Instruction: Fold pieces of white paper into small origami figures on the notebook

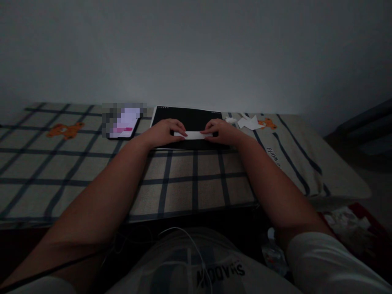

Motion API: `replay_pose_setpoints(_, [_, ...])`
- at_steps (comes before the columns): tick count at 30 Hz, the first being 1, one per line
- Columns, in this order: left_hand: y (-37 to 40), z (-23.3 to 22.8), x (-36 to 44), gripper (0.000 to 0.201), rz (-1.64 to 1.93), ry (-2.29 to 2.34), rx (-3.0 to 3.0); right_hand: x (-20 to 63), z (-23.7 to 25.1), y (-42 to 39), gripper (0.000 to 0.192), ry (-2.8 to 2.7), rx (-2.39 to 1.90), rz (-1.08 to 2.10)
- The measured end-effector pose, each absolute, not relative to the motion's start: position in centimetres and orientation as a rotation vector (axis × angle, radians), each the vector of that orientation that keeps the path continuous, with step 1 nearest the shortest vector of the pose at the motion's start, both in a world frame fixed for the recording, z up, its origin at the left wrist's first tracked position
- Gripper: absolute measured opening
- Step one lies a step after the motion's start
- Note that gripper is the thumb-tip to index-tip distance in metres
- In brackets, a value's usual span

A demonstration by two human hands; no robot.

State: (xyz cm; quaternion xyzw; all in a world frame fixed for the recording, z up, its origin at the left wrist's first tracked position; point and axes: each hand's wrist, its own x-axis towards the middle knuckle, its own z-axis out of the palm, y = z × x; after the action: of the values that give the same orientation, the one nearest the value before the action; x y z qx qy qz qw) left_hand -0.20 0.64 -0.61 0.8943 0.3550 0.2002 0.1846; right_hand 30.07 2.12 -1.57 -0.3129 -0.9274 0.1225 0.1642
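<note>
Wall [196,49], plain and pale, fills the upper half of the view and meets the far edge of the bed [61,163]. The bed carries a beige cover with a dark blue grid, orange cartoon animal prints and a line of dark lettering near its right side. Both forearms reach forward across the cover from the bottom corners of the view, and white sleeves and a white printed shirt show at the lower edge.

A black board [192,118] lies flat on the cover against the wall, slightly right of a phone. The phone [124,124] lies just left of the board with its screen lit in pale violet and pink; part of it is blurred out. White paper scraps [248,121] lie on the cover just right of the board, close to one orange print.

A white paper strip [192,135] lies lengthwise across the near part of the black board. The left hand [165,131] rests palm down with its fingertips pressed on the left end of the strip. The right hand [222,130] rests palm down with its fingertips pressed on the right end. Both hands lie flat with fingers extended, pinning the strip to the board rather than closing around it; they are apart, with the bare middle of the strip between them.
</note>
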Motion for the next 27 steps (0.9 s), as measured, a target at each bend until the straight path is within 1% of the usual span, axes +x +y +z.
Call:
replay_pose_setpoints(8, [0.63,-0.58,-0.12,0.023,0.588,0.970,2.534,30.11,-1.48,2.16,0.031,-2.641,-0.907,0.371])
replay_pose_setpoints(27, [0.50,-0.07,-0.11,0.023,0.462,1.001,2.567,30.07,-1.47,1.97,0.028,-2.691,-0.921,0.343])
